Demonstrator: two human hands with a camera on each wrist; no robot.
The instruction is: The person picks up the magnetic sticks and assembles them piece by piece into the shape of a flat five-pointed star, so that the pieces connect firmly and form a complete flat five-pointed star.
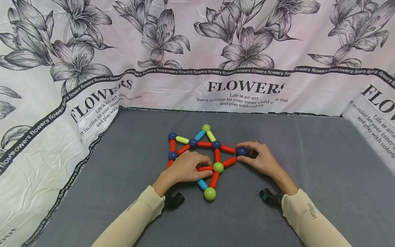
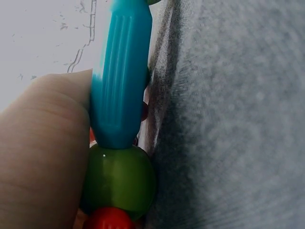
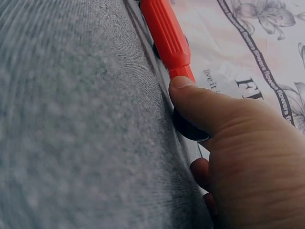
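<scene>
A flat star-like frame of coloured building rods and balls lies on the dark grey cloth. My right hand (image 1: 262, 159) pinches a dark blue ball (image 1: 242, 152) between thumb and fingers at the star's right point. Two red rods, an upper one (image 1: 228, 149) and a lower one (image 1: 229, 162), converge at that ball. Over the frame's lower left lies my left hand (image 1: 188, 167), its thumb and fingers gripping a red rod (image 1: 205, 168) beside a green ball (image 1: 218, 167). In the left wrist view a blue rod (image 2: 121, 76) runs along the thumb. The frame's lower-left part is hidden.
Green balls mark the top (image 1: 206, 128) and bottom (image 1: 210, 194) points of the frame, a dark blue ball (image 1: 172, 136) the upper left. A white flower-printed sheet (image 1: 172, 92) borders the grey cloth (image 1: 240, 219) at the back and sides. Black straps circle both wrists.
</scene>
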